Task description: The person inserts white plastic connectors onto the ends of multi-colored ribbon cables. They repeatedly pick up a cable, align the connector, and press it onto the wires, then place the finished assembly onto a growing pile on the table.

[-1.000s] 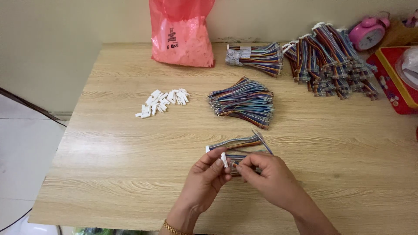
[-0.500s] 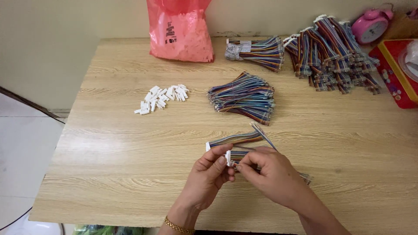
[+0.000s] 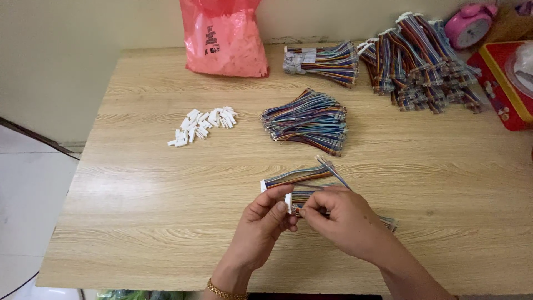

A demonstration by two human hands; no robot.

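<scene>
My left hand (image 3: 261, 230) pinches a small white connector housing (image 3: 288, 202) near the front middle of the wooden table (image 3: 139, 211). My right hand (image 3: 341, 222) holds the end of a multicoloured ribbon cable (image 3: 304, 195) against that housing; the cable's far end shows past my right wrist (image 3: 388, 223). Just beyond my fingers lies another ribbon cable (image 3: 297, 175) with a white connector on its left end. A loose heap of small white connector housings (image 3: 202, 125) lies to the left, and a pile of coloured ribbon cables (image 3: 308, 121) sits behind my hands.
A pink plastic bag (image 3: 225, 39) of white parts stands at the back. Bundled ribbon cables (image 3: 325, 60) and a bigger heap of them (image 3: 422, 64) lie at the back right. A pink alarm clock (image 3: 471, 23) and a red box (image 3: 502, 83) occupy the right corner.
Both hands have stayed together at the front of the table, with small finger movements around the connector and cable end. The head camera has shifted slightly.
</scene>
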